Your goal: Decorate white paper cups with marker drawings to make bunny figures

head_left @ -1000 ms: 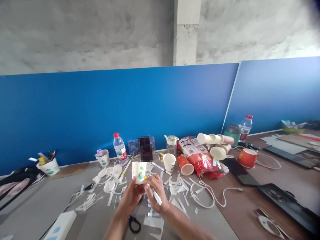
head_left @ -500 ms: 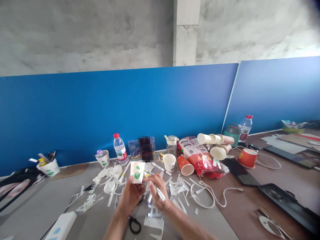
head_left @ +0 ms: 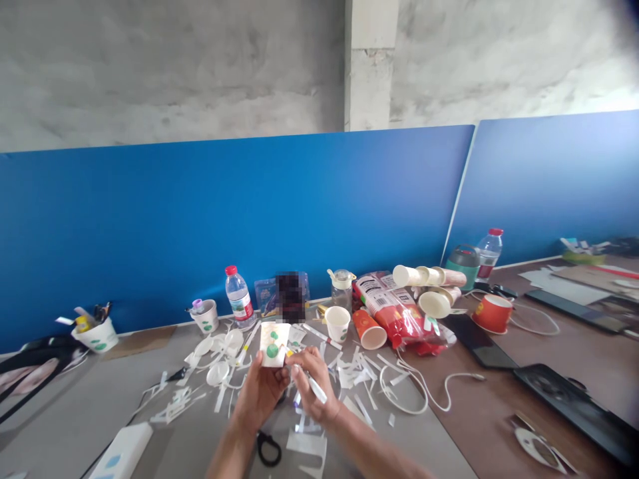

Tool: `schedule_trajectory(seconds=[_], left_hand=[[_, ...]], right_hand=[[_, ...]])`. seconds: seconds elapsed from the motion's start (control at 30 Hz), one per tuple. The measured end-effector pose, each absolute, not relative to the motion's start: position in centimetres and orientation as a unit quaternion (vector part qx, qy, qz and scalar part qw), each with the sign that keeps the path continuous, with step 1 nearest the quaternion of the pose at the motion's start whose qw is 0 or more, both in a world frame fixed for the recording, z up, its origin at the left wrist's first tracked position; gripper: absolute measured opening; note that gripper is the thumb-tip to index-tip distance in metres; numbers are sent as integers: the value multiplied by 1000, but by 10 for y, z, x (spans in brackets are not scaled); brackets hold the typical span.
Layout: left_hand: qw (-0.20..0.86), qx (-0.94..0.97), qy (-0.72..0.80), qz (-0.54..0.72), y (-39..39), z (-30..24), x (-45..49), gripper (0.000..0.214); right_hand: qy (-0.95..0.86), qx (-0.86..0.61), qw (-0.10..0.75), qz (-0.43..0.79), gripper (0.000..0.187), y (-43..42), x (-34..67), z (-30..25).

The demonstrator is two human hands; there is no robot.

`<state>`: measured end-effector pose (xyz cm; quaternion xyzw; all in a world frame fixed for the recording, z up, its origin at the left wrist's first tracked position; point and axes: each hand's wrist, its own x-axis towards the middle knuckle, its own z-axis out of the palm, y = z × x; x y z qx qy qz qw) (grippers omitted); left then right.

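Observation:
My left hand (head_left: 259, 392) is closed round a white paper cup (head_left: 274, 343) with green dots, held up above the grey table (head_left: 74, 426). My right hand (head_left: 312, 391) grips a white marker pen (head_left: 314, 388), its tip close to the cup's right side. Black-handled scissors (head_left: 268, 447) lie on the table just below my hands, among several white paper strips (head_left: 349, 372).
A water bottle (head_left: 238, 297), paper cups (head_left: 338, 322), a red cup sleeve pack (head_left: 394, 309), a white cable (head_left: 424, 389) and a phone (head_left: 479, 342) crowd the table behind and to the right. A blue partition (head_left: 224, 213) backs the desk. A white box (head_left: 120, 452) lies front left.
The cup has turned in my left hand and sits slightly higher; the pen in my right hand has moved a little closer to it.

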<state>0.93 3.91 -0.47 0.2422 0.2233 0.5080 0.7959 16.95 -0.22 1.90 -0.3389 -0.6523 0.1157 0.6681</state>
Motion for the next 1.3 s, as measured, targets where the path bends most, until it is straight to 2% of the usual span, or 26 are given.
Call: schedule_trajectory(seconds=[0.37,0.63,1.0,1.3], left_hand=[[797,219,246,507,34,6,11,23],[794,215,243,515,35,8,11,27],[792,211,256,512,32,15,13,27],[796,203,256,509,31,17,12,37]], right_hand=[[-621,-364,682,131,48,1,169,21],[-623,-352,685,141,43,-1,168,20],[-621,-357,683,142,49,-1,168,20],[-597,-371,701,123,50,0,168,19]])
